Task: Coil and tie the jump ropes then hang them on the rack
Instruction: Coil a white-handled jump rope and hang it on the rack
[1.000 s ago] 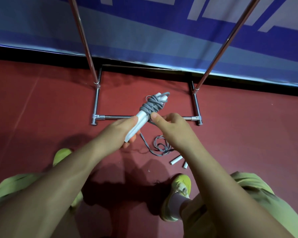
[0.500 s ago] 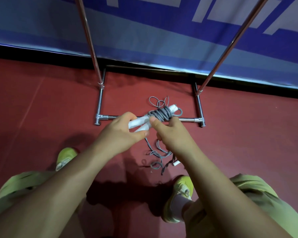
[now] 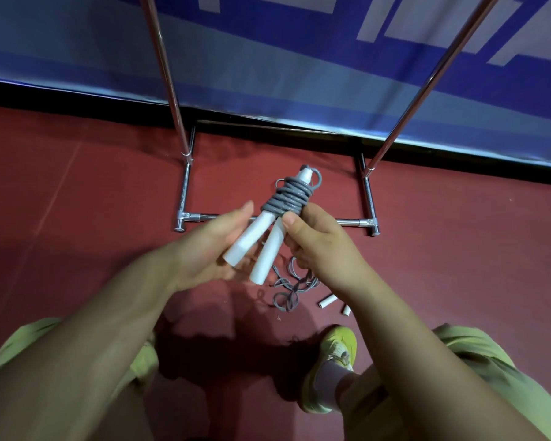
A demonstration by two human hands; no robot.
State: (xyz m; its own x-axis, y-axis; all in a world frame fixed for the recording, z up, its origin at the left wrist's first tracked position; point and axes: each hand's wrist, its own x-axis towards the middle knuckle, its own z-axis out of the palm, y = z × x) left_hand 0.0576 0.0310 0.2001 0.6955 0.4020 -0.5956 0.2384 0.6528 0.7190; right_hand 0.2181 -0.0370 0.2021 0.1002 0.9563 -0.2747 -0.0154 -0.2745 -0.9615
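Grey cord is wound tight round two white handles at the middle of the frame, and that bundled jump rope [image 3: 277, 218] is what I have in front of me. My right hand [image 3: 318, 243] grips it just below the windings, thumb pressed on one handle and fingers curled behind. My left hand [image 3: 210, 246] lies flat and open under the lower handle ends, only supporting them.

I judge the bundle light; the handles look stiff and smooth (probably slippery plastic), while the cord is soft and springy, so the wraps could loosen if the grip slackens. Best hold, I think, is right at the windings, where cord and handles are pinched together.

Count: two ropes in view. One is in my hands. A second rope [image 3: 291, 288] lies loose on the red floor [image 3: 77, 202] at lower centre, tangled, with its two handle ends [image 3: 326, 301] just right of it. One metal rack [image 3: 185, 173] stands at the top of the frame, two uprights showing; its hanging bar is out of view.
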